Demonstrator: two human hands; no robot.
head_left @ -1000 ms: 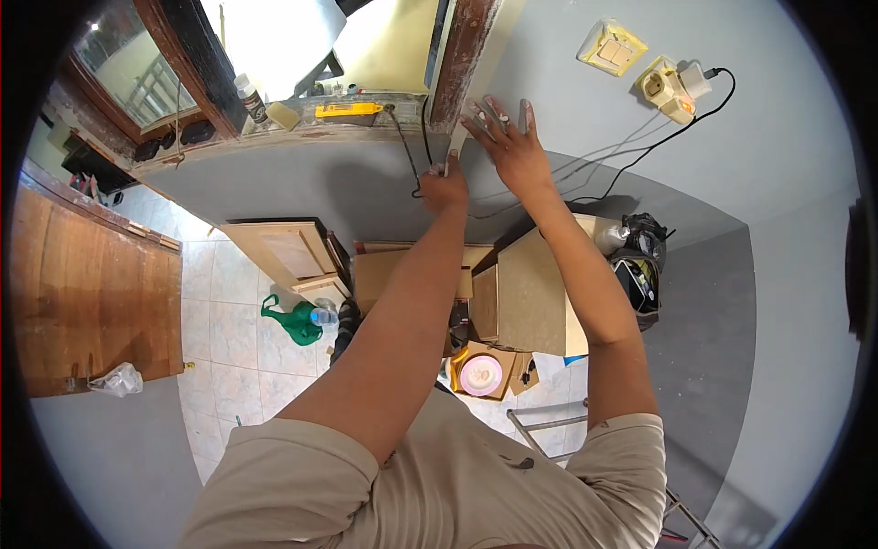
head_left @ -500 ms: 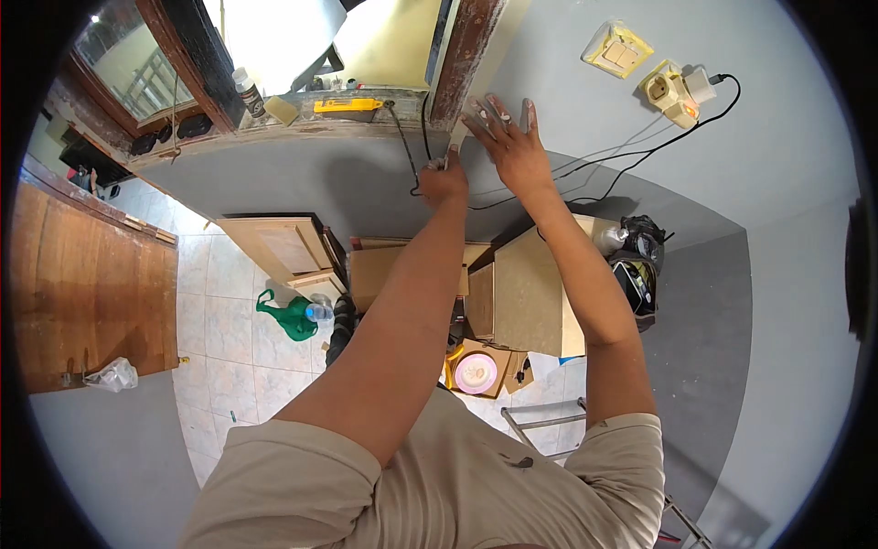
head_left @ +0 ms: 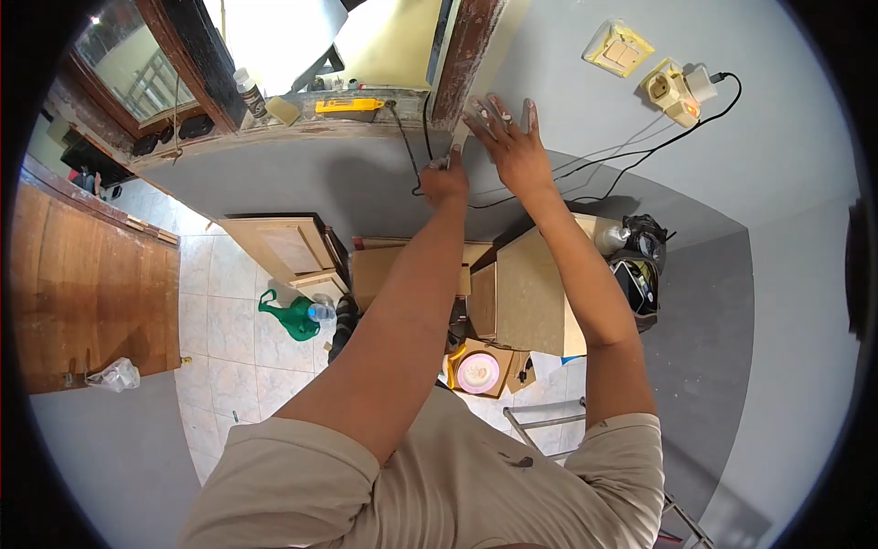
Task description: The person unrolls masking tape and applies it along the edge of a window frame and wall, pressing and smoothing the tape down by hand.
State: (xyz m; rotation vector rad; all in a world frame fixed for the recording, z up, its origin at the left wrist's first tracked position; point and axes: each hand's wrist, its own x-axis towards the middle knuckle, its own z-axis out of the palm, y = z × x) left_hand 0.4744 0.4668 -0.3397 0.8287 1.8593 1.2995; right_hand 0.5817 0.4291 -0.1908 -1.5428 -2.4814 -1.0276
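My left hand (head_left: 444,180) is at the grey wall just under the lower corner of the window frame (head_left: 465,57). Its fingers are curled and its thumb points up at the corner; whitish material shows on the fingers, and whatever they may hold is hidden. Spread flat on the light wall beside the frame is my right hand (head_left: 519,154), with white smears on its fingertips. A black cable (head_left: 404,134) hangs from the sill close to my left hand. On the sill lie a yellow tool (head_left: 349,105), a sponge-like block (head_left: 283,112) and a small bottle (head_left: 249,93).
A plug adapter (head_left: 674,96) and a switch (head_left: 619,52) are on the right wall. Below stand a wooden cabinet (head_left: 530,295), a dark bag (head_left: 637,274), a pink-rimmed plate (head_left: 477,373), a green bag (head_left: 291,316) and a metal ladder (head_left: 549,421). A wooden door (head_left: 96,279) is at left.
The view has shifted very slightly. Both hands stay in nearly the same places, with only a tiny movement of my left thumb.
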